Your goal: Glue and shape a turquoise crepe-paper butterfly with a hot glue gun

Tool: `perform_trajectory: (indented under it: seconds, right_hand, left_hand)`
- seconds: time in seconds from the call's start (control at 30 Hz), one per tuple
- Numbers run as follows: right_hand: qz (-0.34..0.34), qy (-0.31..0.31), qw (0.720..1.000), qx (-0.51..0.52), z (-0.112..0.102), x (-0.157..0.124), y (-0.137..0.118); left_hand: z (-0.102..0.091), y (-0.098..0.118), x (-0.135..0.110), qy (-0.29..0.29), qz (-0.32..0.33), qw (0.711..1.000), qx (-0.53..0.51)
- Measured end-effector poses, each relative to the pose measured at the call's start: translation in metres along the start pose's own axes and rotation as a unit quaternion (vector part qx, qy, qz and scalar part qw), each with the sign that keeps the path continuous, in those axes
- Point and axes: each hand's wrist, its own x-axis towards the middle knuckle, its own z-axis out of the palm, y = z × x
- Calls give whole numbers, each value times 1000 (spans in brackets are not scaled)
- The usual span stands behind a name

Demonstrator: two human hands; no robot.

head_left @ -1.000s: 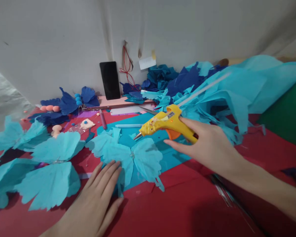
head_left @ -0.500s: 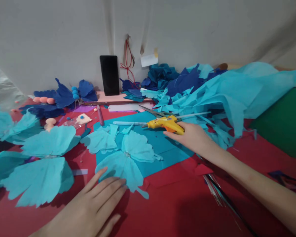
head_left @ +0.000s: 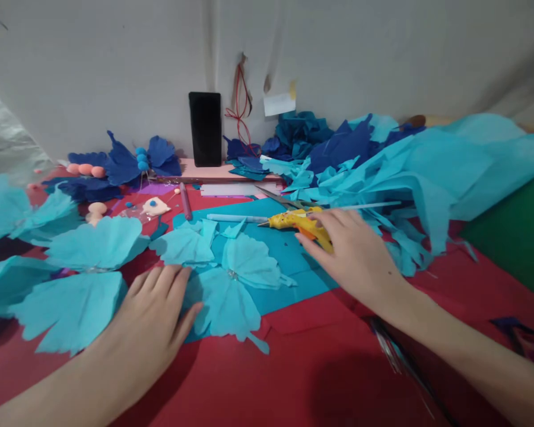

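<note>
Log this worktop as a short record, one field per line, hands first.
Left hand: palm down by the left side of the light-blue butterfly; contact unclear
Right hand: at the handle of the yellow glue gun; firmness of grip unclear
Glue gun nozzle: pointing left
Under the butterfly: blue sheet, partly covered
Behind the glue gun: scissors
At the back: black phone, upright

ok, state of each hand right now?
Left hand: open, palm down, beside the middle light-blue butterfly.
Right hand: at the handle of the yellow glue gun; gripping or loose, can't tell.
</note>
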Motion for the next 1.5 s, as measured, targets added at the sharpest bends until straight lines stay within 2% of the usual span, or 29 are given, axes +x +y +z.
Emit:
perform_trajectory:
  seconds: [0.07, 0.17, 0.27, 0.43, 0.73, 0.93, 1.03, 1.13, 1.2, 1.3, 1.4, 1.5]
  right_hand:
    - [-26, -38, 998, 39, -3, -5, -11]
    - [-48, -96, 991, 84, -1, -12, -21]
    - [-48, -123, 985, 110, 2, -14, -23]
    - [-21, -140, 980, 138, -1, -10, -21]
    - [-6, -147, 971, 187, 1, -7, -19]
    - [-30, -126, 966, 225, -8, -7, -20]
    - [-55, -127, 958, 252, -13, -8, -24]
    - [-78, -149, 942, 291, -13, -11, -28]
    - [-88, -168, 927, 324, -11, -13, -29]
    - [-82, -194, 915, 344, -11, -15, -30]
    - [-67, -212, 910, 351, -13, -16, -32]
    - [-58, -219, 906, 358, -14, -17, -33]
  left_hand:
    - [-3, -2, 9, -83, -59, 993, -52]
    - [-9, -6, 22, -131, -77, 983, -102]
    - [-14, -8, 32, -174, -103, 966, -159]
    - [-23, -7, 44, -238, -149, 912, -299]
    - [-27, 11, 37, -237, -304, 761, -522]
    - [-29, 21, 22, -250, -308, 708, -584]
    - [-20, 22, 4, -268, -301, 662, -632]
    - [-4, 20, -15, -260, -288, 651, -653]
    - [2, 19, -23, -254, -287, 668, -638]
    - [1, 19, -24, -312, -272, 685, -600]
    - [-5, 20, -18, -321, -268, 693, -587]
    - [-7, 22, -13, -317, -293, 687, -585]
